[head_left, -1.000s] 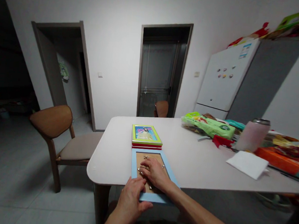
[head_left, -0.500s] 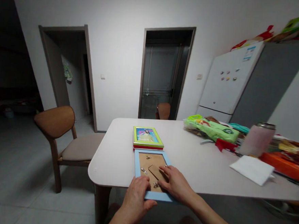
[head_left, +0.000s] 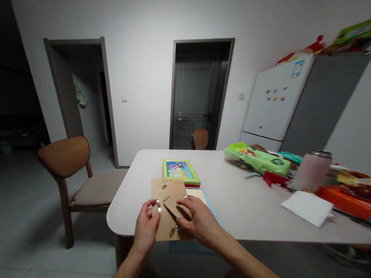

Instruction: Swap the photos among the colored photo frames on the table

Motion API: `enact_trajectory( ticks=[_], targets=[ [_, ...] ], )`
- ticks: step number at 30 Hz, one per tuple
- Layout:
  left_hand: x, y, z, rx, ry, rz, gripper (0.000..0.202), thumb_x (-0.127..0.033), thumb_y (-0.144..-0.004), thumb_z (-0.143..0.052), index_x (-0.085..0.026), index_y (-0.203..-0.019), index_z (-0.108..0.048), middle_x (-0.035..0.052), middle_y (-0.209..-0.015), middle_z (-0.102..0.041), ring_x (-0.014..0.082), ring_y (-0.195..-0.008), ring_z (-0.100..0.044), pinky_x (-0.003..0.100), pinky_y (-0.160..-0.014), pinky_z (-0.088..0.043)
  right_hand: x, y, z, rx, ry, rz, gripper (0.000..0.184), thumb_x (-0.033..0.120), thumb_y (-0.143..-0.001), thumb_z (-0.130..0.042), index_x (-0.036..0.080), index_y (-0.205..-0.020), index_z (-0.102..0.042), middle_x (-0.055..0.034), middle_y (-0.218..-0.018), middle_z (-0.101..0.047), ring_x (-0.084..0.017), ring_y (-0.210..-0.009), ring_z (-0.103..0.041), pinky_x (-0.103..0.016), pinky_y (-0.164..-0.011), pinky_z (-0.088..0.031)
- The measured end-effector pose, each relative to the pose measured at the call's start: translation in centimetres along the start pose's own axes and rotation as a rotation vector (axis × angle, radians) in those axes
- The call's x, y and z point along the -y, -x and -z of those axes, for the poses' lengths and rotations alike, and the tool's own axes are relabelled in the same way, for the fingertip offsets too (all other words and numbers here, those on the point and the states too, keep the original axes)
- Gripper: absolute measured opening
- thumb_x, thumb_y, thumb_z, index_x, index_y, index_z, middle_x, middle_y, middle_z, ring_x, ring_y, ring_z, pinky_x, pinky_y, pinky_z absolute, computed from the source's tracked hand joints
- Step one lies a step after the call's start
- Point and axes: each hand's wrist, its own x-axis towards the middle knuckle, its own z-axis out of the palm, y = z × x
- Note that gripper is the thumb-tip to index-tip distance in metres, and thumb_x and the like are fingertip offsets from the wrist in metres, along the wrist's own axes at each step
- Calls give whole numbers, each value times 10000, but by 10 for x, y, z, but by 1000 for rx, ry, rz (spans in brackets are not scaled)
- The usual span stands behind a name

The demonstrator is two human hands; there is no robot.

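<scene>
— Where's the backing board point(head_left: 165, 219)?
— Over the left part of the light-blue picture frame point(head_left: 211, 207), at the desk's point(head_left: 244, 206) near edge. Lime-green photo frame point(head_left: 193, 172) just beyond; pink bottle point(head_left: 312, 171) well apart, rightward.
— And the fingers?
— Left hand point(head_left: 146, 227): grasping the board's left edge, beside a metal clip point(head_left: 159, 205). Right hand point(head_left: 201, 221): fingers bent over the stand leg point(head_left: 172, 206); whether clenched on it, cannot tell.
</scene>
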Motion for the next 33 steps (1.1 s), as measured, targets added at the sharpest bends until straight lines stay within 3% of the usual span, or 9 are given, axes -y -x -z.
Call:
enact_trajectory(
  ticks=[3, 7, 12, 15, 20, 23, 25, 27, 33],
  targets=[
    [-5, -7, 33, -63, -59, 49, 427, -271, -668, -534, -181, -1040, -345, 3, -712, -618, 156, -602, -603, 252, -558, -462, -9, 1, -6, 31, -30, -22, 366, 308, -697, -478, 167, -1022, -570, -89, -966, -573, -181, -888, -508, -276, -790, -377],
    [0, -17, 69, -91, -390, 116, 345, -198, -686, -452, -163, -1016, -359, 4, -704, -613, 134, -588, -596, 224, -533, -449, -58, 12, -11, 59, 132, -216, 352, 266, -710, -442, 147, -1008, -584, -104, -922, -583, -194, -865, -514, -285, -789, -363],
    [2, -29, 91, -117, -639, 93, 319, -180, -663, -486, -159, -977, -436, -22, -617, -574, 150, -565, -573, 238, -535, -428, -97, 25, -12, 21, 285, -318, 380, 299, -712, -428, 127, -1018, -574, -131, -977, -565, -217, -916, -500, -291, -806, -345],
    [-4, -32, 93, -159, -802, 36, 359, -168, -632, -523, -156, -986, -470, 22, -735, -587, 195, -724, -571, 302, -682, -421, -103, 24, -13, 44, 295, -396, 459, 273, -716, -403, 98, -1134, -475, -145, -988, -578, -215, -892, -531, -294, -776, -359],
    [-9, -13, 51, -153, -947, -109, 408, -153, -625, -512, -150, -1031, -475, 85, -1084, -507, 223, -1077, -404, 343, -937, -267, -106, 17, -14, 44, 297, -460, 504, 206, -664, -405, 81, -1151, -435, -155, -944, -606, -231, -856, -560, -299, -718, -378],
    [-1, 11, 5, 126, -948, -280, 422, -188, -666, -495, -155, -1085, -460, 90, -1157, -476, 203, -1103, -388, 340, -955, -269, -106, 16, -12, 12, 259, -498, 501, 216, -651, -415, 72, -1130, -448, -165, -938, -605, -240, -847, -565, -309, -714, -384],
    [5, 24, -21, 291, -930, -285, 464, -236, -654, -547, -143, -1102, -466, 111, -1220, -431, 226, -1138, -352, 360, -970, -255, -105, 16, -10, -26, 169, -525, 515, 215, -636, -430, 55, -1125, -448, -165, -926, -606, -233, -840, -565, -304, -721, -390],
    [11, 31, -38, 360, -914, -268, 503, -288, -641, -586, -137, -1108, -476, 132, -1243, -409, 259, -1150, -335, 397, -974, -245, -100, 17, -5, -46, -57, -594, 544, 201, -631, -422, 56, -1156, -413, -132, -845, -625, -205, -755, -583, -285, -674, -413],
    [11, 23, -55, 317, -785, -310, 580, -375, -638, -616, -153, -1150, -458, 146, -1253, -394, 296, -1160, -309, 432, -978, -211, -66, 23, 12, -60, -1053, -690, 706, 200, -662, -384, 187, -1308, -100, -28, -761, -642, -147, -537, -582, -286, -557, -458]
  ],
)
